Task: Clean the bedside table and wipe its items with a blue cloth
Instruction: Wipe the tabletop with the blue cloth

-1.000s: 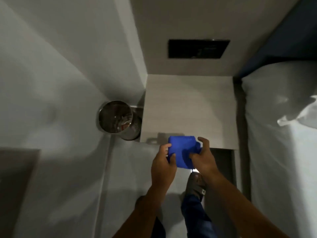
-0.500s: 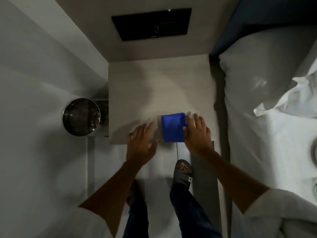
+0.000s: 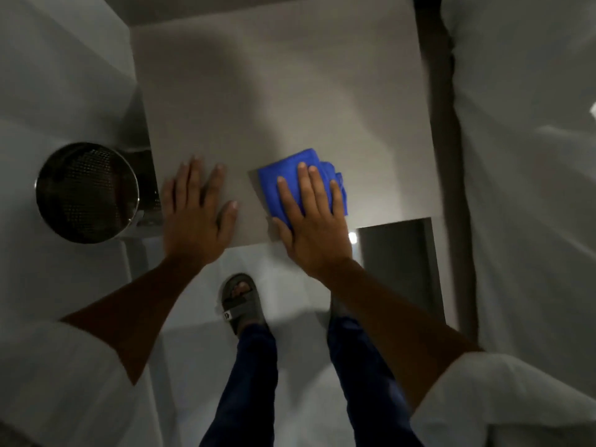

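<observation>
Lay on the bench (image 3: pixel 283 91), near its front edge: cloth (image 3: pixel 267 180) right of centre, under the flat right hand (image 3: pixel 311 225). Rested palm-down to the cloth's left, apart from it: left hand (image 3: pixel 195 217), by the front left corner. Stood on the floor just left of the bench: bin (image 3: pixel 85 191). Ran along the bench's right side: bed (image 3: pixel 522 188). Stood before the bench, below the hands: sandalled foot (image 3: pixel 240 300).

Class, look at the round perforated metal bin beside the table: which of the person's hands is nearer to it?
Left. The left hand lies flat on the table just beside the round perforated metal bin; the right hand presses the blue cloth, farther away.
</observation>
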A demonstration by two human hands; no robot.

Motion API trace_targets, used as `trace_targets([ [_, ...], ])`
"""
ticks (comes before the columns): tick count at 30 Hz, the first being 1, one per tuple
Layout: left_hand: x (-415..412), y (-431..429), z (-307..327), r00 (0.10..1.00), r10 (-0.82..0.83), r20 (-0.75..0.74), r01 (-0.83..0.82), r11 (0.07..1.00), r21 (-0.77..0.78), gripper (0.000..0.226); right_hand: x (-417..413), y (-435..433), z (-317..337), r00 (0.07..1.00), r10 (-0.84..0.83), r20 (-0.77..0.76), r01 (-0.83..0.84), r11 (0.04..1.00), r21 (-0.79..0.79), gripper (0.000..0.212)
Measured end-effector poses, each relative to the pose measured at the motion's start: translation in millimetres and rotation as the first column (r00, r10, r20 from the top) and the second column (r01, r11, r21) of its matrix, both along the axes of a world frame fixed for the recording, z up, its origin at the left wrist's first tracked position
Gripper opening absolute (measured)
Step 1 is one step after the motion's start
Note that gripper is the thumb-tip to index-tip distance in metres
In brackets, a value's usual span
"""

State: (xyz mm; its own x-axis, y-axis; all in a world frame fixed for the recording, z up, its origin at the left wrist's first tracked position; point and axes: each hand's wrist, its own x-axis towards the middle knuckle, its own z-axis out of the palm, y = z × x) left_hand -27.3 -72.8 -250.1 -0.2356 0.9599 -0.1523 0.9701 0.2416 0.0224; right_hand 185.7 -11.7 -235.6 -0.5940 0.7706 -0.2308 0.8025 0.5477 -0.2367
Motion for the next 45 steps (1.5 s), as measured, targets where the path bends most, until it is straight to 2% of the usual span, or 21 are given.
trace_targets([
  [5, -3.3, 5.2, 7.4, 1.0, 0.0, 0.021, 0.0, 1.0, -0.004, 0.064, 73.6, 30.8, 3.5, 0.958, -0.257, 0.125, 0.258, 0.966, 0.012, 0.065],
  [9, -15.0, 11.5, 10.2, 0.997, -0.063, 0.041, 0.066, 0.996, -0.054, 0.07, 98.5, 65.8, 8.9, 0.824, -0.561, 0.08, 0.565, 0.824, -0.04, 0.064],
  [11, -17.3, 13.2, 7.6, 0.998, -0.046, 0.045, 0.049, 0.997, -0.06, 0.075, 81.9, 68.9, 5.1, 0.795, -0.602, 0.074, 0.602, 0.798, 0.022, 0.063],
  [13, -16.6, 12.1, 6.0, 0.998, -0.043, 0.046, 0.045, 0.997, -0.057, 0.077, 57.8, 61.2, 2.8, 0.82, -0.569, 0.063, 0.567, 0.822, 0.049, 0.063],
  [16, -17.5, 12.1, 9.2, 0.998, -0.042, 0.043, 0.043, 0.999, -0.028, 0.076, 11.2, 45.0, -0.8, 0.899, -0.433, 0.068, 0.432, 0.901, 0.031, 0.063],
  [19, -18.3, 13.5, 8.7, 0.996, -0.037, 0.078, 0.039, 0.999, -0.024, 0.076, -35.7, 23.6, -2.3, 0.973, -0.227, 0.031, 0.227, 0.974, 0.02, 0.062],
  [21, -18.7, 12.5, 7.5, 0.995, -0.036, 0.092, 0.039, 0.999, -0.034, 0.075, -52.9, 10.1, -2.7, 0.997, -0.079, -0.01, 0.079, 0.997, -0.001, 0.063],
  [23, -19.2, 12.2, 7.0, 0.996, -0.036, 0.083, 0.04, 0.998, -0.043, 0.075, -44.4, 10.5, -3.2, 1.0, -0.017, -0.024, 0.017, 1.0, -0.016, 0.064],
  [25, -18.8, 12.6, 7.2, 0.997, -0.037, 0.07, 0.039, 0.998, -0.04, 0.075, -14.1, 17.4, -4.1, 0.998, -0.057, 0.009, 0.058, 0.997, -0.052, 0.064],
  [29, -18.9, 12.3, 7.3, 0.997, -0.028, 0.069, 0.03, 0.999, -0.034, 0.074, 58.0, 44.6, 0.0, 0.941, -0.323, 0.098, 0.325, 0.946, -0.001, 0.066],
  [34, -18.8, 10.3, 6.1, 0.995, -0.021, 0.098, 0.018, 0.999, 0.027, 0.073, 44.8, 95.3, -2.2, 0.888, -0.455, 0.067, 0.453, 0.891, 0.043, 0.065],
  [38, -17.9, 10.7, 5.6, 0.995, -0.031, 0.098, 0.026, 0.998, 0.052, 0.073, -13.2, 98.0, -7.3, 0.919, -0.395, 0.01, 0.394, 0.918, 0.047, 0.064],
  [42, -18.6, 7.1, 0.1, 0.996, -0.054, 0.065, 0.045, 0.991, 0.126, 0.071, -73.6, 65.3, -10.8, 0.985, -0.158, -0.067, 0.163, 0.984, 0.068, 0.063],
  [45, -19.7, 6.0, -2.6, 0.996, -0.074, 0.054, 0.066, 0.988, 0.142, 0.072, -77.6, 62.8, -13.2, 0.999, -0.019, -0.051, 0.022, 0.997, 0.071, 0.064],
])
